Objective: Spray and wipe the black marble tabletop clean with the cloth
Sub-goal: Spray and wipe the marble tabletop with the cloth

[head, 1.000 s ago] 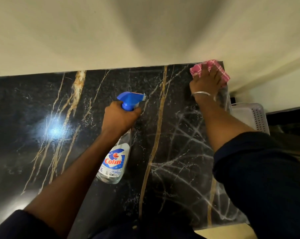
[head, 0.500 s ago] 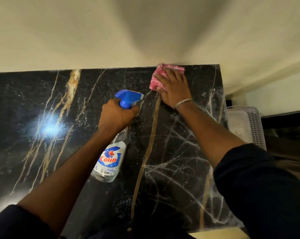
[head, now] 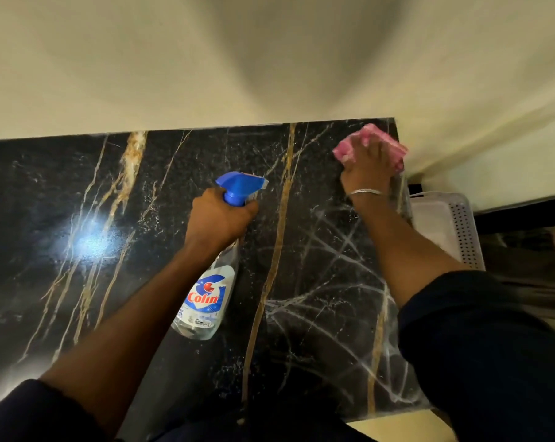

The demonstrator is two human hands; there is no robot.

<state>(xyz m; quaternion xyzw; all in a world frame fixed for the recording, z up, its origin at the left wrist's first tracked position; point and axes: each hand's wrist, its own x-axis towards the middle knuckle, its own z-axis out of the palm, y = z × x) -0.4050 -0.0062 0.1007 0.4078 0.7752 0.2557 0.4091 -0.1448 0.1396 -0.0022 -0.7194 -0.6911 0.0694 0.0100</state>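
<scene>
The black marble tabletop [head: 317,244], veined in gold and white, fills the lower half of the head view. My left hand [head: 218,218] grips the neck of a clear spray bottle [head: 206,301] with a blue trigger head, held above the table's middle. My right hand [head: 368,167] presses a pink cloth [head: 349,148] flat on the marble at the far right corner, close to the wall. A silver bangle circles that wrist. Most of the cloth lies hidden under my fingers.
A cream wall [head: 270,59] runs along the table's far edge. A white perforated plastic basket [head: 445,224] stands just off the table's right edge. A bright light glare [head: 88,244] reflects on the left part of the marble.
My right hand slid the pink cloth from the far right corner left toward the middle, then back to the far right corner. The left hand with the bottle stayed roughly in place.
</scene>
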